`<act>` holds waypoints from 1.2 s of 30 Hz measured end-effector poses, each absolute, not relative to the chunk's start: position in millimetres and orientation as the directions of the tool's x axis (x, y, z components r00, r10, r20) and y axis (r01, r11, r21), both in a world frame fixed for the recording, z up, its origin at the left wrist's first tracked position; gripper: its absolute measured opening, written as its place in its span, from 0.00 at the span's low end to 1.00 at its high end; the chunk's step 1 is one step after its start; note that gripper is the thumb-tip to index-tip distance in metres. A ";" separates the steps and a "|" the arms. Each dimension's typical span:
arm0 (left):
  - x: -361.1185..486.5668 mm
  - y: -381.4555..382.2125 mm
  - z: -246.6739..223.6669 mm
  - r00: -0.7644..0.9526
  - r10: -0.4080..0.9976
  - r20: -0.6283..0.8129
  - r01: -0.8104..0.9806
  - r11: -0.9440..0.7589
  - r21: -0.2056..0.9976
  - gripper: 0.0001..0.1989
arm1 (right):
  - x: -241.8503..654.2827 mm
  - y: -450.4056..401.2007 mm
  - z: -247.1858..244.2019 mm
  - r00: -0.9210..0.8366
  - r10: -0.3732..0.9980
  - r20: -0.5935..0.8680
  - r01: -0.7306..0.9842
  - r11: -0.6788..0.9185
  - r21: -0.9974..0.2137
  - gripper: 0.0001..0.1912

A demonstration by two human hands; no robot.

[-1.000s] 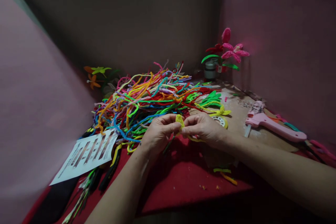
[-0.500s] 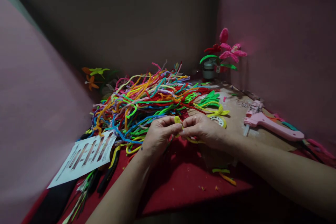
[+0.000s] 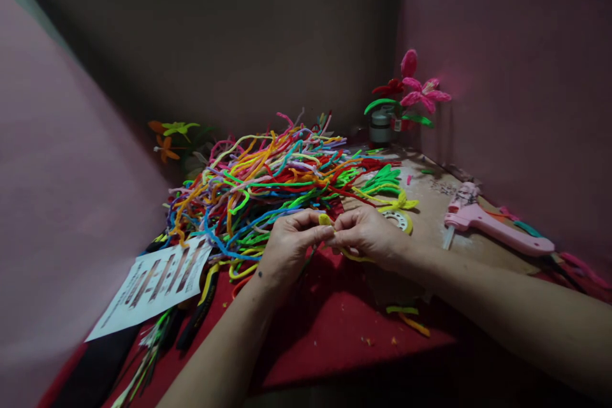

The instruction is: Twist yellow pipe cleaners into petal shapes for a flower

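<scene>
Red cloth-covered table [image 3: 335, 350]: carries the heap of tangled, multicoloured fuzzy stems [image 3: 268, 172].
Flat brown board [image 3: 425, 204]: right of the heap.
Pink plastic glue gun [image 3: 497, 226]: on the board, well right of the heap.
Short yellow-green fuzzy strip [image 3: 401, 310] and short orange fuzzy strip [image 3: 415, 325]: on the cloth, front-right of the heap.
Black-and-yellow tool handle [image 3: 196, 315]: front-left of the heap.
Bundle of thin green and whitish strands [image 3: 147, 350]: farther front-left of the heap.
</scene>
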State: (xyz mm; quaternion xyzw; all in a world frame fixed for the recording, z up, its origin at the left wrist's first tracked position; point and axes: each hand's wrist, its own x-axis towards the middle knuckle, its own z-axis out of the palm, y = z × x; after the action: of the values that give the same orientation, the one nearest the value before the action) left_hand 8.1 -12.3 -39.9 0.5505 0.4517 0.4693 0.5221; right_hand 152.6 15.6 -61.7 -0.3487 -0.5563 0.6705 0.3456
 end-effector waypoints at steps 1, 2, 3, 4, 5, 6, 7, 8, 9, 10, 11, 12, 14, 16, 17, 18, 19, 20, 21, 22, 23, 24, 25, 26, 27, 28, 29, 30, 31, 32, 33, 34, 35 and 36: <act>9.3 -12.3 -41.5 0.108 0.992 0.062 0.023 -0.064 0.998 0.03 | 152.4 16.2 -62.3 -0.519 0.850 -0.095 -0.079 -0.158 -0.984 0.14; 10.4 -12.4 -43.1 0.055 0.994 0.091 0.048 -0.094 0.994 0.02 | 152.2 16.8 -62.8 -0.520 0.848 -0.107 -0.086 -0.177 -0.981 0.14; 11.3 -12.5 -44.5 0.004 0.991 0.131 0.082 -0.131 0.988 0.02 | 152.0 17.2 -63.1 -0.521 0.845 -0.120 -0.095 -0.197 -0.976 0.13; 11.8 -12.6 -45.3 -0.035 0.985 0.171 0.117 -0.166 0.979 0.02 | 151.9 17.4 -63.3 -0.521 0.843 -0.132 -0.105 -0.216 -0.971 0.13; 12.0 -12.6 -45.6 -0.050 0.979 0.199 0.150 -0.190 0.970 0.02 | 151.8 17.4 -63.3 -0.520 0.842 -0.142 -0.112 -0.233 -0.966 0.13; 11.7 -12.7 -45.2 -0.041 0.978 0.207 0.173 -0.197 0.965 0.02 | 151.7 17.0 -63.1 -0.516 0.843 -0.151 -0.119 -0.245 -0.962 0.13; 11.1 -12.8 -44.4 -0.014 0.981 0.195 0.186 -0.189 0.964 0.02 | 151.6 16.3 -62.9 -0.512 0.844 -0.156 -0.122 -0.252 -0.960 0.12; 10.5 -13.0 -43.3 0.017 0.984 0.175 0.195 -0.175 0.965 0.02 | 151.5 15.4 -62.5 -0.509 0.846 -0.158 -0.121 -0.252 -0.960 0.12; 10.0 -13.4 -42.3 0.032 0.986 0.165 0.208 -0.168 0.964 0.02 | 151.3 14.3 -61.9 -0.510 0.845 -0.160 -0.113 -0.250 -0.962 0.12; 9.9 -14.0 -41.4 0.028 0.984 0.175 0.225 -0.177 0.958 0.02 | 151.1 13.3 -61.2 -0.514 0.843 -0.161 -0.106 -0.249 -0.963 0.12; 10.3 -15.0 -40.8 0.004 0.978 0.210 0.245 -0.205 0.948 0.02 | 150.9 12.4 -60.4 -0.521 0.838 -0.162 -0.103 -0.250 -0.963 0.11; 11.4 -16.3 -40.7 -0.032 0.964 0.263 0.271 -0.245 0.931 0.02 | 150.6 11.6 -59.5 -0.527 0.834 -0.164 -0.101 -0.253 -0.962 0.11; 14.8 -19.5 -41.5 -0.084 0.922 0.377 0.334 -0.331 0.883 0.03 | 150.0 11.0 -57.7 -0.537 0.825 -0.175 -0.096 -0.267 -0.959 0.12; 18.7 -22.1 -42.9 -0.097 0.888 0.449 0.385 -0.383 0.840 0.03 | 149.6 11.6 -56.5 -0.556 0.809 -0.189 -0.086 -0.282 -0.955 0.12; 20.3 -22.7 -43.5 -0.102 0.881 0.462 0.400 -0.389 0.830 0.04 | 149.5 12.2 -56.3 -0.569 0.799 -0.193 -0.081 -0.288 -0.954 0.12; 21.4 -22.7 -44.0 -0.111 0.883 0.457 0.404 -0.380 0.832 0.04 | 149.4 12.8 -56.5 -0.582 0.790 -0.193 -0.079 -0.292 -0.953 0.12; 21.8 -21.9 -44.3 -0.120 0.895 0.430 0.391 -0.356 0.849 0.05 | 149.4 13.4 -57.0 -0.590 0.784 -0.192 -0.082 -0.295 -0.952 0.13; 21.4 -20.4 -44.4 -0.121 0.917 0.380 0.359 -0.317 0.878 0.05 | 149.5 13.9 -57.7 -0.591 0.784 -0.190 -0.084 -0.294 -0.952 0.13; 20.2 -18.3 -44.3 -0.111 0.944 0.311 0.310 -0.264 0.913 0.05 | 149.7 14.3 -58.4 -0.585 0.789 -0.187 -0.084 -0.288 -0.954 0.13; 18.2 -15.8 -43.9 -0.087 0.969 0.232 0.248 -0.204 0.947 0.05 | 149.9 14.5 -59.1 -0.573 0.798 -0.185 -0.077 -0.276 -0.958 0.13; 15.6 -13.2 -43.3 -0.054 0.987 0.153 0.182 -0.140 0.973 0.06 | 150.2 14.5 -59.6 -0.559 0.809 -0.182 -0.064 -0.261 -0.963 0.12; 12.6 -10.7 -42.4 -0.016 0.997 0.079 0.118 -0.077 0.990 0.07 | 150.4 14.4 -60.0 -0.550 0.815 -0.181 -0.047 -0.247 -0.968 0.12; 9.4 -8.6 -41.4 0.016 1.000 0.020 0.059 -0.021 0.998 0.10 | 150.6 14.4 -60.2 -0.546 0.818 -0.181 -0.031 -0.235 -0.971 0.11; 6.3 -7.1 -40.3 0.040 0.999 -0.023 0.015 0.022 1.000 0.12 | 150.7 14.4 -60.3 -0.545 0.818 -0.182 -0.018 -0.229 -0.973 0.11; 3.5 -6.2 -39.1 0.058 0.997 -0.054 -0.011 0.054 0.998 0.13 | 150.8 14.5 -60.4 -0.544 0.818 -0.185 -0.012 -0.228 -0.974 0.10; 1.4 -5.8 -37.8 0.081 0.994 -0.075 -0.018 0.077 0.997 0.13 | 150.8 14.8 -60.6 -0.542 0.819 -0.188 -0.011 -0.230 -0.973 0.10; -0.1 -6.0 -36.6 0.111 0.990 -0.089 -0.007 0.090 0.996 0.13 | 150.7 15.2 -60.9 -0.536 0.822 -0.189 -0.015 -0.233 -0.972 0.10; -0.9 -6.4 -35.3 0.147 0.985 -0.093 0.020 0.091 0.996 0.11 | 150.5 15.6 -61.4 -0.532 0.825 -0.190 -0.020 -0.236 -0.972 0.10; -1.1 -7.0 -34.1 0.184 0.978 -0.094 0.053 0.085 0.995 0.10 | 150.4 15.9 -62.0 -0.525 0.830 -0.189 -0.023 -0.236 -0.972 0.10; -0.8 -7.6 -32.9 0.215 0.972 -0.094 0.084 0.078 0.993 0.09 | 150.2 16.2 -62.6 -0.523 0.832 -0.185 -0.023 -0.230 -0.973 0.10; 0.0 -8.1 -31.9 0.232 0.968 -0.094 0.108 0.070 0.992 0.08 | 150.1 16.3 -63.2 -0.524 0.833 -0.176 -0.017 -0.217 -0.976 0.10; 0.9 -8.5 -31.2 0.235 0.968 -0.093 0.129 0.064 0.990 0.07 | 150.0 16.3 -63.7 -0.527 0.834 -0.165 -0.008 -0.199 -0.980 0.10; 2.1 -8.8 -31.0 0.227 0.969 -0.096 0.148 0.063 0.987 0.07 | 149.9 16.3 -64.2 -0.530 0.834 -0.150 0.003 -0.175 -0.985 0.10; 3.5 -9.2 -31.5 0.214 0.972 -0.096 0.167 0.060 0.984 0.06 | 149.8 16.2 -64.6 -0.530 0.837 -0.134 0.015 -0.149 -0.989 0.10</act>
State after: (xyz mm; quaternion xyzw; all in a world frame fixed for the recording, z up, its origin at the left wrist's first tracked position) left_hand 3.5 -9.2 -31.5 0.5707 0.4987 0.3795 0.5306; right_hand 149.8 16.2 -64.6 -0.3716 -0.5732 0.6607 0.3112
